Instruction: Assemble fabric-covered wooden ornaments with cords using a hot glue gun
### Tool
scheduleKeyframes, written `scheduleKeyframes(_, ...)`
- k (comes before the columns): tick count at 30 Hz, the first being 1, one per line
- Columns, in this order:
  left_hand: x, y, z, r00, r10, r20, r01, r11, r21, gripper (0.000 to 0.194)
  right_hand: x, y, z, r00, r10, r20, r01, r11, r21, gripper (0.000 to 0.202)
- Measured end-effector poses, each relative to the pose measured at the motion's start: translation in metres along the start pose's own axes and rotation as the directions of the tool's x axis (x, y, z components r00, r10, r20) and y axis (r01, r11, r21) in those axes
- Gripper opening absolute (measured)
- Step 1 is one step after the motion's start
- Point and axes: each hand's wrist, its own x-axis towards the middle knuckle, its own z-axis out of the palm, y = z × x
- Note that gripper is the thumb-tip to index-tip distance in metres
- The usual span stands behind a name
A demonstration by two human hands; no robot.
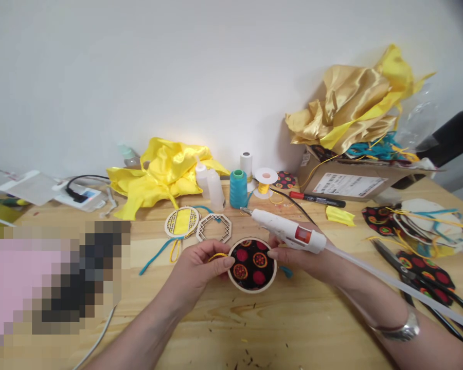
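A round wooden hoop (230, 280) backed with black fabric patterned in red and orange (250, 264) is held low over the table. At its left rim, my left hand (206, 264) is closed, thumb on top, with a yellow cord beside the fingers. My right hand (293, 259) pinches the upper right rim. A white hot glue gun (287, 228) lies across that hand, its nozzle pointing left and a long glue stick trailing over the forearm. The gun's handle is hidden, so I cannot tell whether my right fingers also grip it.
Behind the hoop are an octagonal lattice frame (215, 227), a round lattice ornament (181, 222), a teal thread spool (238, 189) and white bottles (216, 190). Scissors (407, 275) and fabric pieces lie right, before a cardboard box (343, 177). Yellow satin (158, 174) sits against the wall.
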Motion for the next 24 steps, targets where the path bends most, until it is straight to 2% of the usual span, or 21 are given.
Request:
scheduleKeyframes(17,0.0008,0.0035,0.0052,0.997,-0.065,-0.035,0.061,0.991,-0.12,0.024,0.0024,0.0095,0.0,0.999,-0.03,-0.02,0.03,1.0,-0.006,0.017)
scheduleKeyframes(24,0.0002,0.0053,0.0047,0.998,-0.056,0.017,0.058,0.984,-0.169,0.024,0.0021,0.0026,0.0005,0.997,-0.033,-0.063,0.033,0.999,-0.008,0.018)
